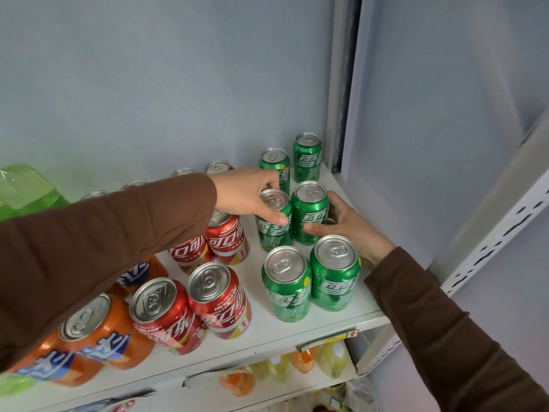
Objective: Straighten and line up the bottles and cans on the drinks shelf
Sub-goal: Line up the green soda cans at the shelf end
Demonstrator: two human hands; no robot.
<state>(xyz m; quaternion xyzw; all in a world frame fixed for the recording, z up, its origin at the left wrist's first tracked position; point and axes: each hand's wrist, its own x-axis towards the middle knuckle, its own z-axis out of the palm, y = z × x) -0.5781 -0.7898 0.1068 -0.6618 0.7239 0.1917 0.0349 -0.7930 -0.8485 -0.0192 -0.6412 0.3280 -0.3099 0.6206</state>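
Green cans stand in two columns at the right end of the white shelf [267,328]. I see my left hand [248,193] gripping the middle-row left green can [273,221] from above, and my right hand [344,230] wrapped round the middle-row right green can [310,214]. Red cans [219,298] stand to their left.

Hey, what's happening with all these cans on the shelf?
A person in brown sleeves is tidying soft-drink cans on a white metal shelf. The left hand holds one green aluminium can from above, and the right hand wraps around the green can beside it, both in the middle row. Four more green cans stand in pairs in front and behind. Red cans and orange cans stand to the left.
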